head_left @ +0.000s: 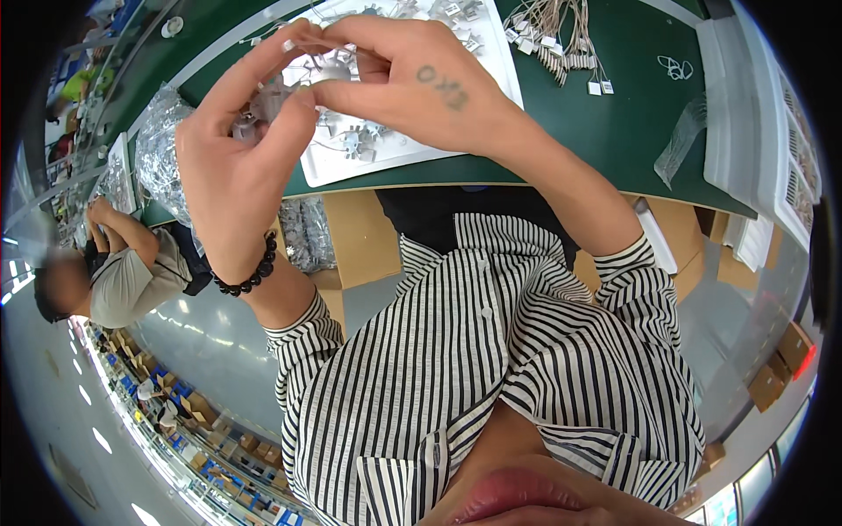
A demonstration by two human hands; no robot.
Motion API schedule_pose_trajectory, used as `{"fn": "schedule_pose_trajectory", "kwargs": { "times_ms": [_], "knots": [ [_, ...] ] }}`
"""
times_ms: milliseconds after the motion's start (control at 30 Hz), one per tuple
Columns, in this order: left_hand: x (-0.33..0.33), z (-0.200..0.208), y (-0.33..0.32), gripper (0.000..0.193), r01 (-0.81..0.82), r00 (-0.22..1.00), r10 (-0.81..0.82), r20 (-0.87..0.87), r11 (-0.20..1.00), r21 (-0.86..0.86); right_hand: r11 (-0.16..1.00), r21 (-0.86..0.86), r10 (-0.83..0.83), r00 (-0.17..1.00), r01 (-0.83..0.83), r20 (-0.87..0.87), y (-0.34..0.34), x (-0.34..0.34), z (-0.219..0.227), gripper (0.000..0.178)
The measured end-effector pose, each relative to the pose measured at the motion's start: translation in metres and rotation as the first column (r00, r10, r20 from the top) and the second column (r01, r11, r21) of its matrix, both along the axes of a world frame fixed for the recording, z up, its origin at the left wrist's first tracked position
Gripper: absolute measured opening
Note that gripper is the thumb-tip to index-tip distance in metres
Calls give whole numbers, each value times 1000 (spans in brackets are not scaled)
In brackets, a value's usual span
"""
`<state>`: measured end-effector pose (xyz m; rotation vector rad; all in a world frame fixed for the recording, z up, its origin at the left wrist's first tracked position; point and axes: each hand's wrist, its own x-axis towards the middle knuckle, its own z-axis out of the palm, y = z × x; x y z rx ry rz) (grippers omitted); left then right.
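My left hand (237, 149) and my right hand (430, 83) meet over the white tray (326, 172), fingertips almost touching. Both have their fingers closed in a pinch. Between them is a small piece with a thin strand and a tiny white end (288, 46); the fingers hide most of it, and its kind is unclear. Beneath the hands, the tray bears several small silvery-blue parts (355, 142) with thin wires.
Bundled wires with white connectors (561, 54) lie on the green table (605, 140), right of the tray. A clear plastic bag (682, 140) and stacked white trays (745, 105) are farther right. Plastic-wrapped goods (165, 145) stand left. Another person (140, 276) sits beyond.
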<state>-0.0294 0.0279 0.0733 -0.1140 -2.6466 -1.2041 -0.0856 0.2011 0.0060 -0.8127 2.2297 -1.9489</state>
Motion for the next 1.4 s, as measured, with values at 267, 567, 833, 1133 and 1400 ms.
{"fn": "schedule_pose_trajectory", "kwargs": {
  "times_ms": [267,567,833,1133,1400],
  "knots": [
    [8,-1,-16,42,-111,993,118,-28,976,186,960,271,-8,979,65,-205,-16,-18,-11,19],
    [-7,-51,-44,40,-301,953,300,-44,953,-30,802,515,369,929,-301,-31,-96,-123,-53,39],
    [59,-66,-43,39,-414,908,389,152,786,460,755,653,362,869,-62,-337,-81,-98,-44,39],
    [50,-84,-33,49,-256,949,314,24,725,639,965,188,184,983,-183,13,-25,26,5,19],
    [43,-67,-15,56,-281,944,327,43,731,622,950,218,187,968,-222,168,-21,28,1,7]
  ]
}}
